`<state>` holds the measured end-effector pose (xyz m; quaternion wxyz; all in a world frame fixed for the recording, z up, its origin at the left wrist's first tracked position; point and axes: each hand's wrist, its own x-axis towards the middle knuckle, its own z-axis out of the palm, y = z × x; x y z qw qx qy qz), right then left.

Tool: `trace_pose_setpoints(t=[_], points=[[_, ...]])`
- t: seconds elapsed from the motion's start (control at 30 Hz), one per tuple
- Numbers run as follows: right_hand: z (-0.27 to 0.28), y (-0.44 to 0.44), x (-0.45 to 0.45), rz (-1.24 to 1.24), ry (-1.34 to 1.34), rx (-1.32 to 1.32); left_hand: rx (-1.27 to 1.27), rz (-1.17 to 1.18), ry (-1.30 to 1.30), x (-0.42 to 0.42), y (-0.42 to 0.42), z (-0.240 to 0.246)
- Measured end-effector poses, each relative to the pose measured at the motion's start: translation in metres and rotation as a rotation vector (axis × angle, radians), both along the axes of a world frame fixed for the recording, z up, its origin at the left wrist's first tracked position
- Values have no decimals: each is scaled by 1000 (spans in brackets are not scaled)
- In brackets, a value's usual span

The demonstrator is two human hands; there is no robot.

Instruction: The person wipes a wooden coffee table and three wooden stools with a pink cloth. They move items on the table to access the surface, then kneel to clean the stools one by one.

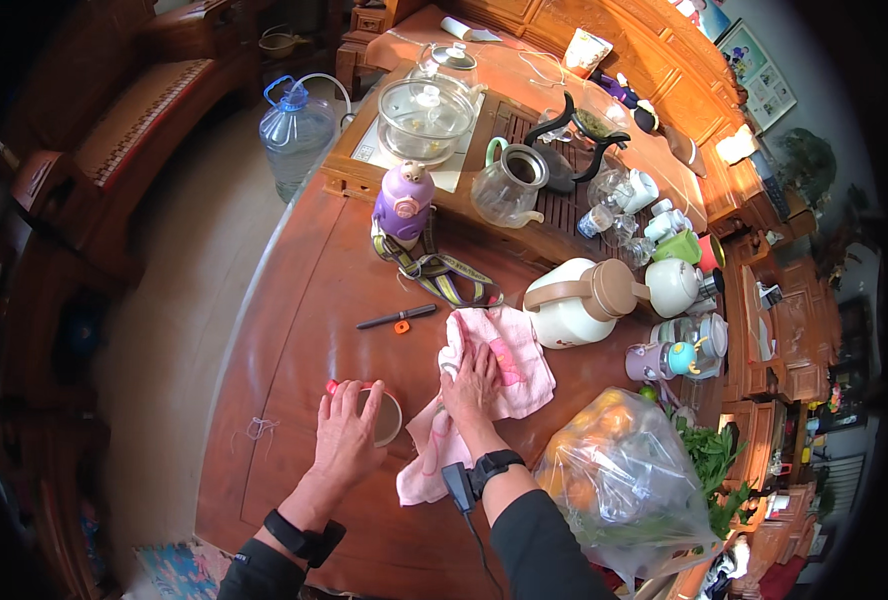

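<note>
My left hand [352, 431] is over a red mug [391, 420] with a pale rim, its fingers across the mug's top and its thumb hidden. My right hand [474, 390] lies on a crumpled pink towel [530, 375] with a printed figure, fingers bunched on the fabric. One end of the towel trails towards me beneath my right wrist. Just beyond the hands are a dark pen [396, 316] and a small orange piece [402, 327]. A white thermos jug [571, 304] with a brown lid and handle lies close to the towel's far right edge.
Fruit fills a clear plastic bag [624, 472] at right, beside leafy greens [710, 457]. A purple bottle [402, 202] with a strap [451, 274] stands near the wooden tea tray [372, 180], which bears a glass teapot [507, 187]. On the floor stands a water jug [294, 139].
</note>
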<state>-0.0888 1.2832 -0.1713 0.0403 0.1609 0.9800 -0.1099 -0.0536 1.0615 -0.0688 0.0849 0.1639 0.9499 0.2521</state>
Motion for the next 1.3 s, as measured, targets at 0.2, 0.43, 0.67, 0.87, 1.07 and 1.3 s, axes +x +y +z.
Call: trace_pose_setpoints(t=[0.2, 0.43, 0.67, 0.87, 1.07, 1.3], points=[[19, -15, 126, 119, -39, 54, 89, -40, 144, -28, 37, -1], [33, -86, 293, 738, -212, -123, 168, -73, 185, -37, 117, -21], [-4, -115, 236, 502, -8, -364, 98, -54, 177, -14, 107, -27], [29, -112, 169, 525, -69, -121, -190, 337, 11, 51, -88, -54], [15, -194, 107, 645, -10, -169, -491, 781, -237, 163, -227, -77], [-3, -288, 217, 1494, -43, -480, -417, 1033, -289, 275, -265, -29]])
